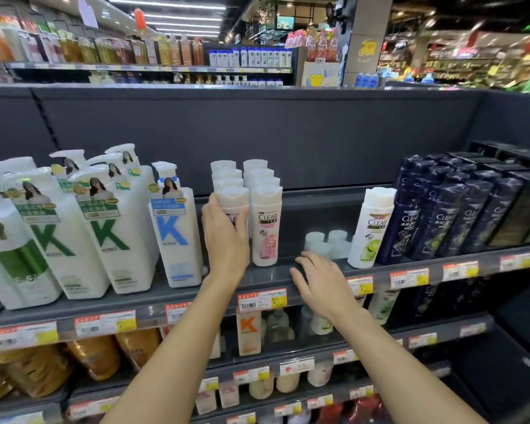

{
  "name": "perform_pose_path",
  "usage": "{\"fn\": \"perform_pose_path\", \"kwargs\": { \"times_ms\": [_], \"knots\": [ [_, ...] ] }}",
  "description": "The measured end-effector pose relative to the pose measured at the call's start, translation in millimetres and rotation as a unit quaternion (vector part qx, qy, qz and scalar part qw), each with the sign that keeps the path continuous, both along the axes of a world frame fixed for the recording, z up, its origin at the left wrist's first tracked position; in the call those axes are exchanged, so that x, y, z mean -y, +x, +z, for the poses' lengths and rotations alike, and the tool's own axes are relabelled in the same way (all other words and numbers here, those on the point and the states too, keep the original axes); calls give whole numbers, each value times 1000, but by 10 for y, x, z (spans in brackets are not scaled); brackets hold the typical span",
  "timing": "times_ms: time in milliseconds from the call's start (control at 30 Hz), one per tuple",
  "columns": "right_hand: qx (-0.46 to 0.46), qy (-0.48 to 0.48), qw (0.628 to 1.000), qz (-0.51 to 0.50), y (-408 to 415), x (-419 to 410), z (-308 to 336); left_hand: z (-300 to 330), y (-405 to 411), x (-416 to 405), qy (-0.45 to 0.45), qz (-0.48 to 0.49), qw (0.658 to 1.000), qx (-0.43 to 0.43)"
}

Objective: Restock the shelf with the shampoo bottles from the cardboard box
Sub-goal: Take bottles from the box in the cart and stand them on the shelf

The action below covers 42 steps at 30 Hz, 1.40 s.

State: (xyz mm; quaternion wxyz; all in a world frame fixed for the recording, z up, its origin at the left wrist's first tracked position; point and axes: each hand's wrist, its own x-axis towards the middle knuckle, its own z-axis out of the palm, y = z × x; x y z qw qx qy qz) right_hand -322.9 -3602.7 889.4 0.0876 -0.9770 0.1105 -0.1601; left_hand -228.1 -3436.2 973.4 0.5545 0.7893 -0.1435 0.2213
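Head view: the dark shelf [276, 272] carries two rows of white shampoo bottles [265, 223]. The left hand [225, 237] grips the front bottle [233, 198] of the left row; the right hand [318, 283] rests flat, fingers relaxed, on the shelf edge.

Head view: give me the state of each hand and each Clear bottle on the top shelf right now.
Left hand: grips the front white Clear bottle, upright in the left row.
Right hand: fingers relaxed, resting on the shelf edge, holding nothing.
Pink-label Clear bottle: upright, untouched.
Green-label Clear bottle: tilted, leaning against the dark Clear bottles.
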Motion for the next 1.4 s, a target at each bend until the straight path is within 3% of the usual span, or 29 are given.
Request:
{"fn": "perform_pose_path", "kwargs": {
  "times_ms": [267,367,500,567,667,767,867,967,1033,1100,1200,1267,1400],
  "knots": [
    [4,0,1000,-7,-14,-43,-26,-70,-114,-14,81,44,996,8],
    [4,4,1000,1,-36,-30,-30,-114,-370,-26,102,53,992,59],
    [37,33,998,45,-218,71,-63,-283,-876,176,98,-123,966,207],
    [56,83,994,44,-534,186,-111,-409,-1121,417,149,-237,939,201],
    [65,150,986,-18,-1345,480,-358,-663,-1471,925,267,-391,879,65],
    [-30,210,960,-184,-2392,907,-868,-1101,-1879,1503,304,-501,801,-121],
    [-119,324,871,-350,-3508,1251,-1511,-1651,-2460,2065,325,-562,712,-267],
    [-165,421,753,-478,-4560,1420,-2280,-2327,-3186,2550,367,-579,601,-411],
    [-169,468,691,-525,-5081,1432,-2825,-2813,-3654,2786,418,-573,539,-454],
    [-169,495,651,-550,-5382,1407,-3163,-3309,-4084,2975,453,-555,491,-495],
    [-182,528,615,-556,-5576,1459,-3648,-4072,-4591,3186,469,-510,453,-561],
    [-224,519,622,-543,-5601,1594,-4026,-4552,-4782,3275,458,-463,430,-626],
    [-237,490,655,-524,-5577,1941,-4770,-5593,-4875,3427,467,-361,471,-656]
  ]
}}
